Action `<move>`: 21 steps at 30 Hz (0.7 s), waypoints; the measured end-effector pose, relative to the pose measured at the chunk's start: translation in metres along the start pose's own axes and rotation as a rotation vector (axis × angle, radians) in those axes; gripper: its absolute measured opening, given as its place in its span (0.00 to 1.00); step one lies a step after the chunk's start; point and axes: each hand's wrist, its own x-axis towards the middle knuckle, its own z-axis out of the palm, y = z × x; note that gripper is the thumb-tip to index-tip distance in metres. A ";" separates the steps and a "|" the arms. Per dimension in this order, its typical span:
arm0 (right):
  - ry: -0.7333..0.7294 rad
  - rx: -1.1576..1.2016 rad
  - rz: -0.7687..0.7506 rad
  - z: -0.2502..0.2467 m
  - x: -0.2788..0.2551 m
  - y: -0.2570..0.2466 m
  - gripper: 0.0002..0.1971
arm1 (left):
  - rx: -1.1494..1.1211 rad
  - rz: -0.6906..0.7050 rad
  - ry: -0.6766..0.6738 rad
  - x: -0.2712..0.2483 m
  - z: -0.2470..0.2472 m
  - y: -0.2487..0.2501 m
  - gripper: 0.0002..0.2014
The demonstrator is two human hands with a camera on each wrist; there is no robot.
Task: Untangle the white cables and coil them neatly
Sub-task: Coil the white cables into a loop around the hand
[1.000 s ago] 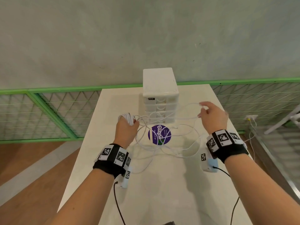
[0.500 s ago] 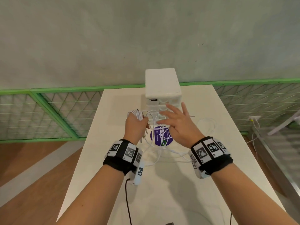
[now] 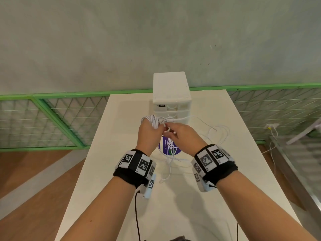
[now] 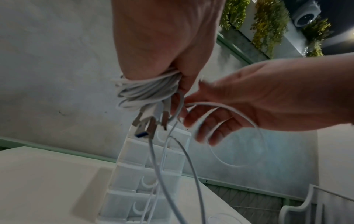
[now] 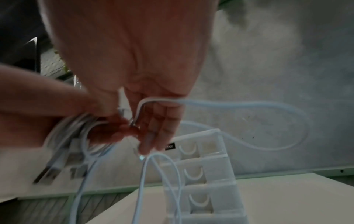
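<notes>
My left hand [image 3: 149,132] grips a bundle of coiled white cable [image 3: 152,121] above the table; in the left wrist view the coil [image 4: 147,91] wraps my fingers and several USB plugs [image 4: 147,124] hang below it. My right hand [image 3: 175,134] is right beside the left, its fingers curled around a white cable strand [image 5: 145,104] that it holds against the coil. Loose white cable loops [image 3: 217,133] trail right across the table and others hang down over a purple round sticker [image 3: 168,147].
A white drawer box [image 3: 171,94] stands at the far middle of the white table [image 3: 121,136], just behind my hands. Green mesh railing [image 3: 52,119] runs behind the table, with wooden floor on the left. Black wrist-camera wires hang under both forearms.
My right hand has come in from the far right to meet the left hand, bringing a strand to the coil. The loose loops on the table have shrunk and shifted right.
</notes>
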 end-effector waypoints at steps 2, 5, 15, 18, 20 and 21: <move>0.106 -0.050 0.016 -0.004 0.001 0.003 0.13 | -0.009 0.016 -0.020 -0.003 0.002 0.003 0.10; 0.254 -0.101 0.078 -0.026 -0.003 0.014 0.11 | -0.057 -0.036 -0.008 -0.007 0.001 -0.002 0.07; 0.937 0.421 0.470 -0.076 -0.016 0.072 0.07 | -0.063 -0.167 0.201 0.007 -0.027 -0.034 0.12; 0.881 0.250 0.614 -0.067 -0.014 0.099 0.09 | -0.078 -0.167 0.186 0.011 -0.029 -0.037 0.11; 0.619 0.001 0.726 -0.057 -0.010 0.106 0.13 | -0.090 -0.169 0.155 0.009 -0.024 -0.033 0.08; 0.524 -0.093 0.706 -0.050 -0.008 0.104 0.16 | -0.089 -0.159 0.149 0.007 -0.021 -0.031 0.10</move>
